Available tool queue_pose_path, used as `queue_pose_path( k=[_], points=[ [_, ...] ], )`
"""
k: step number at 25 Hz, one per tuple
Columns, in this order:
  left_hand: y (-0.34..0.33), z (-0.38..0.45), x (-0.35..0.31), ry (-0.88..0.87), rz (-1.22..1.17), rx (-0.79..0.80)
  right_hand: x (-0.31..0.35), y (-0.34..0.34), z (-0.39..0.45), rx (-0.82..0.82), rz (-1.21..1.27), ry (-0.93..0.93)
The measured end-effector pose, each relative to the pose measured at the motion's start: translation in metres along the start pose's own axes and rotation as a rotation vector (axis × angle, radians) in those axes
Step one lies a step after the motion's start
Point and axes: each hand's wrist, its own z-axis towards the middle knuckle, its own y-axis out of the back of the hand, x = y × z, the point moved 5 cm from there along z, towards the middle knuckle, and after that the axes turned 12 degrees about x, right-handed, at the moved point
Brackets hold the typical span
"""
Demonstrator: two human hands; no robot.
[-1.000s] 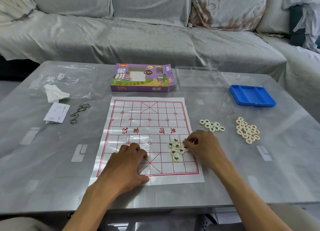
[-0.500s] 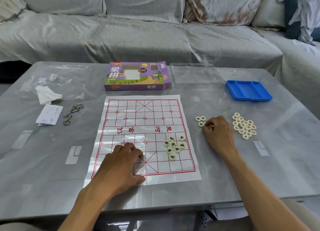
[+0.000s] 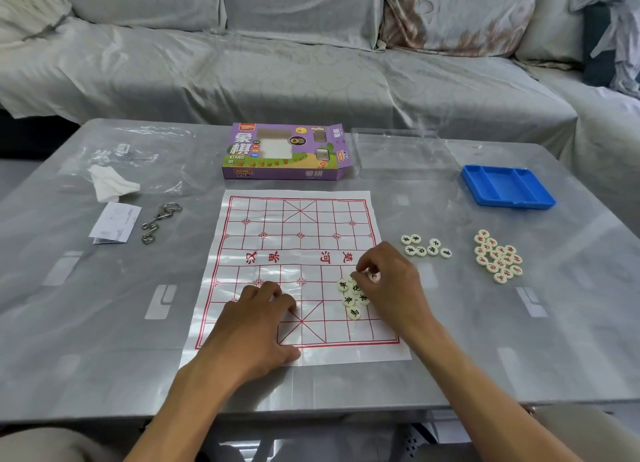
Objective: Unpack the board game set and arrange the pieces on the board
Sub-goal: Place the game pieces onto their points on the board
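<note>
1. The paper board [image 3: 298, 240], white with a red grid, lies flat in the middle of the grey worktop [image 3: 104, 323].
2. The left hand [image 3: 254, 326] rests palm down on the board's near left part, with its fingers loosely bent and nothing held in them.
3. The right hand [image 3: 389, 288] is over the board's right side with its fingers curled down around black-lettered pieces at its fingertips; how many it pinches cannot be told.
4. A small cluster of black-lettered pieces [image 3: 351, 297] sits on the board just beside and partly under the right hand.
5. A loose group of black-lettered pieces [image 3: 424, 247] lies on the worktop just right of the board.
6. A heap of red-lettered pieces [image 3: 498, 259] lies farther right, apart from the black group.
7. The blue tray [image 3: 507, 188] sits beyond the red heap, near the worktop's right edge.
8. The purple game box [image 3: 285, 152] lies just beyond the board's far edge, with a clear plastic lid [image 3: 398, 150] beside it on the right.
9. At the left lie a white tissue [image 3: 110, 184], a folded leaflet [image 3: 114, 222] and a metal wire puzzle [image 3: 159, 221].
</note>
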Motion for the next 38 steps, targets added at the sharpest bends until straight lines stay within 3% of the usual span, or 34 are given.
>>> queue_pose_path(
  k=[4, 7, 10, 13, 15, 27, 31, 33, 38],
  points=[
    [-0.001, 0.000, 0.003, -0.001, -0.010, -0.002, -0.009, -0.010, 0.010, 0.061, -0.131, -0.008],
    [-0.001, 0.001, 0.003, -0.002, 0.002, 0.001, 0.001, -0.003, 0.005, 0.012, -0.128, 0.035],
    [-0.002, 0.003, 0.003, -0.005, 0.004, -0.004, -0.030, 0.039, 0.014, -0.181, -0.183, -0.184],
    [-0.003, 0.002, 0.005, 0.006, 0.008, 0.005, -0.080, 0.060, 0.022, -0.009, -0.386, -0.386],
    [-0.001, 0.002, 0.003, 0.002, 0.003, 0.007, -0.089, 0.049, 0.021, 0.071, -0.417, -0.366],
    [-0.001, 0.001, 0.001, 0.002, 0.010, 0.014, -0.069, 0.039, 0.003, 0.012, -0.589, -0.334],
    [-0.001, 0.000, 0.002, 0.000, 0.007, 0.011, -0.048, 0.046, -0.009, -0.091, -0.246, -0.332],
    [-0.001, 0.001, 0.002, 0.001, 0.009, 0.015, -0.022, 0.032, -0.022, -0.019, -0.168, -0.238],
    [-0.002, 0.001, 0.003, 0.010, 0.014, 0.022, 0.002, -0.008, -0.042, 0.144, -0.372, -0.146]
  ],
)
